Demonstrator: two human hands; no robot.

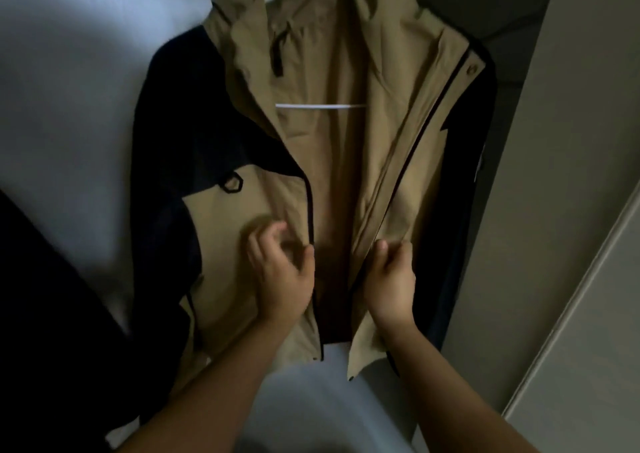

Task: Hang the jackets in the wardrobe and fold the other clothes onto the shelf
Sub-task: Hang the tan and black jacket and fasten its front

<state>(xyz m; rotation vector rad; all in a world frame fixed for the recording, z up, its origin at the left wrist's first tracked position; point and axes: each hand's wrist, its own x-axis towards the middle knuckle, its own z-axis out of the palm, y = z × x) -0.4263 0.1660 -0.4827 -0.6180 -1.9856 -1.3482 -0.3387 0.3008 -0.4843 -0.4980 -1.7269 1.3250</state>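
Tan jacket [346, 175] (white hanger [322, 106]) in wardrobe [571, 141]

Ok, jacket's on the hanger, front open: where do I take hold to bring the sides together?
Grip the jacket by its two front edges, low near the hem, one hand per edge, coming from below and in front. The edges hang straight, parted and free there, well under the hanger. The right hand pinches its edge; the left hand, blurred, is beside the other.
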